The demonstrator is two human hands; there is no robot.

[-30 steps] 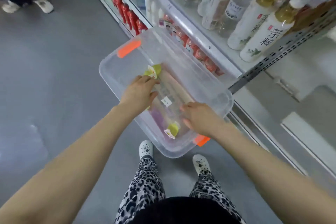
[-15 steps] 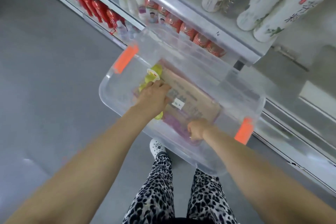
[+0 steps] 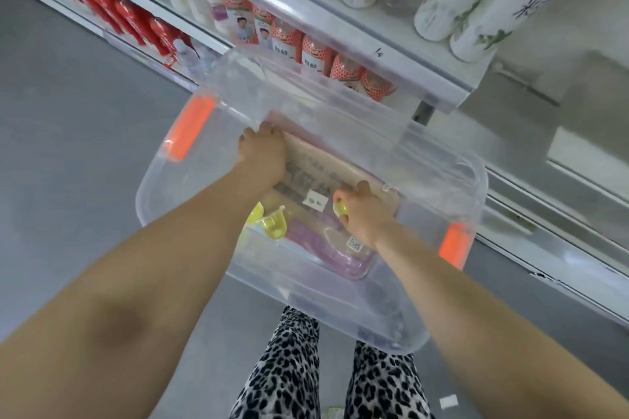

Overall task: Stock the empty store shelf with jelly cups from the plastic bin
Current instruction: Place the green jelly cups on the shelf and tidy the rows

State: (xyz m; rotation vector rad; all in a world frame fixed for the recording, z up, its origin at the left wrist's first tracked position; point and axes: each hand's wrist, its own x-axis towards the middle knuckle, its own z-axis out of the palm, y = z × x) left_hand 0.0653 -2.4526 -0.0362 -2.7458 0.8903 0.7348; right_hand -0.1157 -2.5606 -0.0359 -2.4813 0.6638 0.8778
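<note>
currently, both of the person's arms reach down into the clear plastic bin (image 3: 163, 201), which sits in front of the person, close against the shelf unit (image 3: 343, 31), with an orange handle (image 3: 190, 127) at its left end and another (image 3: 454, 245) at its right. the right hand (image 3: 362, 214) is curled around a yellow-green jelly cup (image 3: 341, 208), pinching it between thumb and fingers above the middle of the bin floor. the left hand (image 3: 263, 155) is further in, near the far wall, knuckles up and fingers bent down onto a brown packet (image 3: 320, 167); whether it grasps anything cannot be told, since the fingertips are hidden. two loose jelly cups (image 3: 272, 226) of the same yellow-green lie on the bin floor just beside the left forearm, towards the near wall. a purple packet (image 3: 323, 248) lies flat under the right wrist, beside the brown one. on the shelf unit behind the bin stand red-and-white bottles (image 3: 316, 53) on a lower level and tall white bottles (image 3: 442, 0) on the level above. below the bin, leopard-print trousers (image 3: 289, 374) show over the grey floor (image 3: 68, 95).
</note>
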